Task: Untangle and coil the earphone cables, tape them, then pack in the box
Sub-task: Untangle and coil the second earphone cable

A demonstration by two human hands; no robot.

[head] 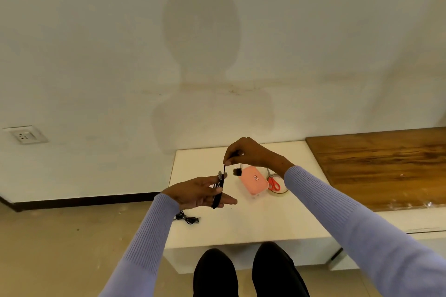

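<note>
My left hand (200, 191) is held palm up above the white table (246, 222), with a black earphone cable (218, 193) wound in loops around its fingers. My right hand (251, 153) is higher and to the right, pinching the free end of that cable. An earbud (237, 171) dangles just below my right hand. A second black earphone cable (187, 219) lies in a loose tangle on the table's left edge, partly hidden by my left sleeve. The pink box (254, 183) sits closed on the table, right of my hands.
Red-handled scissors (274, 182) and a clear tape roll (280, 189) lie just right of the pink box. A wooden surface (386, 166) adjoins the table on the right. A wall socket (24, 136) sits low at the far left. My knees (248, 270) are below the table's front edge.
</note>
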